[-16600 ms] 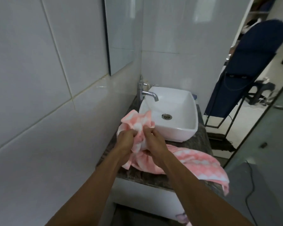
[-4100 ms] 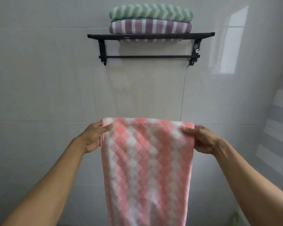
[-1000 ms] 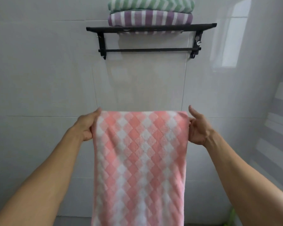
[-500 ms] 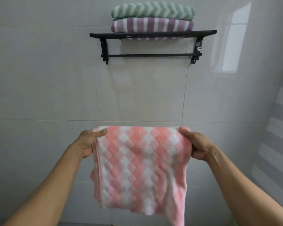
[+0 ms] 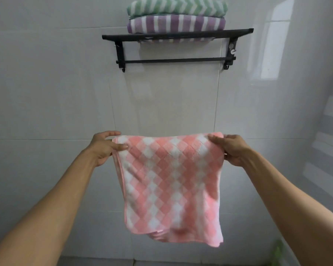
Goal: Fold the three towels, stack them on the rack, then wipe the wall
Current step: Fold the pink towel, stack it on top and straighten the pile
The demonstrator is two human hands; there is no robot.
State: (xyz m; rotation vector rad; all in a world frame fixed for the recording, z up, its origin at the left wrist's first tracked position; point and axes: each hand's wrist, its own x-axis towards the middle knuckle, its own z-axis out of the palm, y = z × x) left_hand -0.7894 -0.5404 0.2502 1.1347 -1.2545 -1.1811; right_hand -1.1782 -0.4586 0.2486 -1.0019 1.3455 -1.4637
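Observation:
A pink and white checked towel hangs doubled over in front of me, its folded edge at the top. My left hand pinches its upper left corner and my right hand grips its upper right corner. Above, a black wall rack carries a folded purple striped towel with a folded green zigzag towel on top of it. The white tiled wall stands behind the towel and the rack.
A black bar runs under the rack shelf, with small hooks at both ends. A window reflection shines on the tiles at the upper right. Something green shows low at the right edge.
The long hanging pink towel has been folded in half, so its lower edge now hangs much higher. Both hands still hold the top corners, slightly lower than a second ago.

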